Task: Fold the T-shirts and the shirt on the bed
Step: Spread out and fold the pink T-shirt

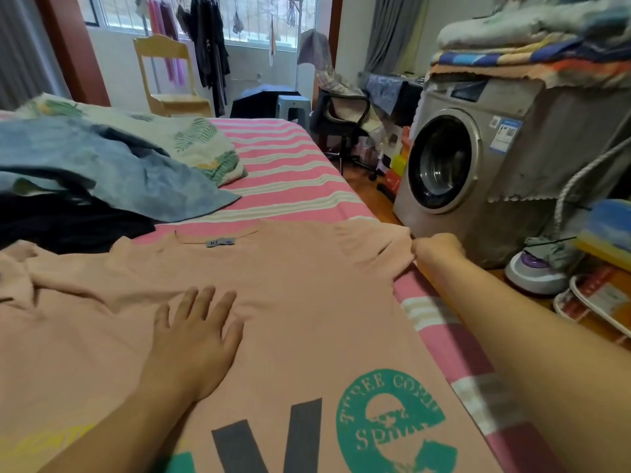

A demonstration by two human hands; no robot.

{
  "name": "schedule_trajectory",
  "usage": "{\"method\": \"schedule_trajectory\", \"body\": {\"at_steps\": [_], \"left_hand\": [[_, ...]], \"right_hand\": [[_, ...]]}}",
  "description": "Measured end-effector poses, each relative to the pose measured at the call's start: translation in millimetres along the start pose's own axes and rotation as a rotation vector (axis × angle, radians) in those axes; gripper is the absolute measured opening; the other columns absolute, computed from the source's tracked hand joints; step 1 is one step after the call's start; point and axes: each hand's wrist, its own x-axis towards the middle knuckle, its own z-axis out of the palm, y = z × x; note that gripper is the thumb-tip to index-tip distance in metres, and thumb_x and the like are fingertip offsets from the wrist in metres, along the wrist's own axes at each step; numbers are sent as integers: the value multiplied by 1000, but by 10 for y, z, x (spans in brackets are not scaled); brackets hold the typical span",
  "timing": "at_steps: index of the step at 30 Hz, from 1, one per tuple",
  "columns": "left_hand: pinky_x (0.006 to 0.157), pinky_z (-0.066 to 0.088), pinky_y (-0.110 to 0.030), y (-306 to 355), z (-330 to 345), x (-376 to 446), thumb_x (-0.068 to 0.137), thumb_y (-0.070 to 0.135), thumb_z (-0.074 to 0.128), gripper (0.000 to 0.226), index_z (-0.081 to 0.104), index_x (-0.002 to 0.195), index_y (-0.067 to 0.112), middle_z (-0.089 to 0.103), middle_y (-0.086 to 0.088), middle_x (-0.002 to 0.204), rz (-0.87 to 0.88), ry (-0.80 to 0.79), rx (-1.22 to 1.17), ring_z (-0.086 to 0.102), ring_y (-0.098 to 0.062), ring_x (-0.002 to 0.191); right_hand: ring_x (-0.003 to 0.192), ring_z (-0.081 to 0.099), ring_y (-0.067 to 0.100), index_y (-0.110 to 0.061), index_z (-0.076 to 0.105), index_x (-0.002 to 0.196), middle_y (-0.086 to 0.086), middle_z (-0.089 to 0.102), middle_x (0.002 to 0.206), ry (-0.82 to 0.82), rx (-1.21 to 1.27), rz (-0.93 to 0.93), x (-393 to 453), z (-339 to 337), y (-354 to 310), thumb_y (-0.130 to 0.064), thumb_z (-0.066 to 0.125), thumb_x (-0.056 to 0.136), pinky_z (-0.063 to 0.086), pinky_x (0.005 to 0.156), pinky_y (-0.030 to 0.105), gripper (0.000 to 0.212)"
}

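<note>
A salmon-pink T-shirt with green and grey print lies spread flat on the pink striped bed, collar pointing away from me. My left hand presses flat on the shirt's middle, fingers spread. My right hand pinches the end of the shirt's right sleeve at the bed's right edge. A blue tie-dye garment lies crumpled at the left, over a black garment.
A leaf-print quilt lies bunched at the far left of the bed. A washing machine stands right of the bed under stacked blankets. A garment steamer and baskets sit on the floor. A wooden chair stands beyond.
</note>
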Motion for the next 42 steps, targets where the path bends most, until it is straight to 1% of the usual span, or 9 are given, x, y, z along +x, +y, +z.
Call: {"method": "schedule_trajectory", "body": {"at_steps": [3,7,12,16,22,25,33,39,42], "left_hand": [[124,6,-52,-15,7,-1,88,66,-10,79,11,160,43,11,6,170,-2,-3,-2,5,-20,157],[124,7,-52,-13,7,7,89,66,-8,78,13,160,43,12,6,170,0,6,0,6,-20,157],[123,7,-52,-20,21,9,89,65,-7,78,15,160,43,13,6,170,-2,10,-3,8,-20,156],[123,7,-52,-23,36,16,88,66,-7,78,14,160,43,13,6,170,-4,10,-1,7,-19,156],[123,7,-52,-26,36,12,88,66,-8,78,14,160,42,14,6,169,-6,9,6,7,-20,156],[123,7,-52,-20,31,27,88,65,-8,78,14,160,43,13,6,169,-9,1,4,7,-20,156],[123,6,-52,-19,8,4,88,65,-8,78,14,160,43,13,6,170,-6,-4,-9,7,-20,156],[123,6,-52,-27,6,3,89,65,-6,77,15,160,42,15,5,169,-8,-15,-4,8,-20,156],[124,7,-52,-22,-4,5,88,65,-8,78,15,160,42,15,5,169,-2,-11,-2,9,-20,156]], "right_hand": [[91,66,31,0,66,108,13,63,93,30,-61,-69,-113,-145,133,-14,61,89,57,80,38,24],[63,50,17,4,58,122,12,55,91,-88,-78,12,-177,-336,301,2,51,95,45,51,27,28],[99,62,30,-6,57,123,14,65,115,-137,79,108,-225,-227,160,-41,57,96,52,91,42,44],[108,60,36,-5,54,135,16,62,125,-103,-16,-4,-273,-143,166,-44,74,81,51,93,45,70],[99,63,30,-7,64,122,12,67,109,-98,147,-52,-327,-276,253,-26,70,93,54,81,40,35],[110,62,35,-5,59,132,16,66,120,-121,155,7,-355,-384,316,-39,63,97,53,94,47,48],[120,55,36,-14,48,144,13,57,136,-170,-81,150,-374,-364,300,-65,52,92,46,93,50,73],[109,60,35,-4,53,132,19,60,122,-210,-208,127,-361,-274,198,-37,71,91,52,93,47,56],[77,56,25,-2,60,119,13,60,94,-164,-114,79,-323,-270,105,-21,68,90,49,64,37,36]]}}
